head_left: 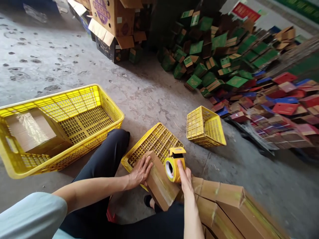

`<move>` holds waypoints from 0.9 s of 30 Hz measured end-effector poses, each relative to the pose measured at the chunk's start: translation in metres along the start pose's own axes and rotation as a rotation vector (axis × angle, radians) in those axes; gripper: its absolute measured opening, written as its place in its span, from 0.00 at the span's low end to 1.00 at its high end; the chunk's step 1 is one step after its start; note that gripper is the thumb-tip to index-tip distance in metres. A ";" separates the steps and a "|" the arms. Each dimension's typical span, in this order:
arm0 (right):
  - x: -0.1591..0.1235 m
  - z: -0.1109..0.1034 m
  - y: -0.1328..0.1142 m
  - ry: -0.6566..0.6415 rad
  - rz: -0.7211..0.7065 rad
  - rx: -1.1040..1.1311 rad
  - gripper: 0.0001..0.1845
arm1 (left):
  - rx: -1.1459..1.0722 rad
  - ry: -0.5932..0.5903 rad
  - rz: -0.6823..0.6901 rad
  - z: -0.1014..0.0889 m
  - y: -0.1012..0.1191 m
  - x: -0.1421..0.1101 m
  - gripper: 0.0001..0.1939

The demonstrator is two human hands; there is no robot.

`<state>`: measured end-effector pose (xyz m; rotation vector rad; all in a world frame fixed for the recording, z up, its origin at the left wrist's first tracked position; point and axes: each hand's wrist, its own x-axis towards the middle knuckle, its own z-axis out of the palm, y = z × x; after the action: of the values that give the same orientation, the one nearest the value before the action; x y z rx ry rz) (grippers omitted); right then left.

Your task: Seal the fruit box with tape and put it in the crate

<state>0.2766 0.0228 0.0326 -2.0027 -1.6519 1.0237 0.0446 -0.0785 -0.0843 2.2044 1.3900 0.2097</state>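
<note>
Box [159,186]: matt brown cardboard, glossy tape strip. Dispenser [175,164]: smooth yellow plastic. Crates [74,109]: yellow lattice plastic, slight sheen. Floor [149,93]: rough grey concrete, stained. Piled cartons [219,41]: printed cardboard, green, red, blue.

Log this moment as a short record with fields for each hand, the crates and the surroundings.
left hand: left hand flat on the side of a cardboard box
right hand: right hand in a grip on a yellow tape dispenser, set on the box
crates: large yellow crate holding a carton; small yellow crate tipped over
surroundings: green cartons piled on concrete floor
</note>
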 end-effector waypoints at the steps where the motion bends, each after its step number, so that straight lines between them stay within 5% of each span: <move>1: -0.012 0.000 -0.002 -0.099 0.001 0.129 0.41 | 0.009 0.002 -0.007 0.001 0.000 0.001 0.64; 4: -0.040 0.007 -0.006 -0.284 0.027 0.298 0.41 | 0.029 0.029 -0.007 0.005 -0.001 0.001 0.66; 11: -0.056 0.013 -0.013 -0.415 -0.012 0.258 0.39 | -0.049 0.084 0.033 0.012 -0.009 0.001 0.64; 14: -0.055 0.009 -0.013 -0.449 -0.001 0.248 0.41 | -0.124 0.069 0.022 0.002 -0.011 -0.002 0.63; 17: -0.053 0.006 -0.010 -0.476 -0.010 0.278 0.40 | -0.248 0.129 0.010 -0.022 -0.012 -0.005 0.50; 20: -0.050 0.005 -0.007 -0.527 -0.033 0.307 0.38 | -0.628 0.299 -0.004 -0.053 -0.013 -0.003 0.28; 22: -0.048 0.003 -0.005 -0.558 -0.039 0.302 0.38 | -1.093 0.275 -0.175 -0.071 -0.014 0.004 0.22; 27: -0.045 0.003 -0.002 -0.560 -0.061 0.268 0.41 | -1.462 0.089 -0.353 -0.093 -0.019 0.028 0.34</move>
<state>0.2703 -0.0196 0.0457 -1.5652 -1.6946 1.7936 0.0062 -0.0153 -0.0186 0.7407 1.0251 0.8579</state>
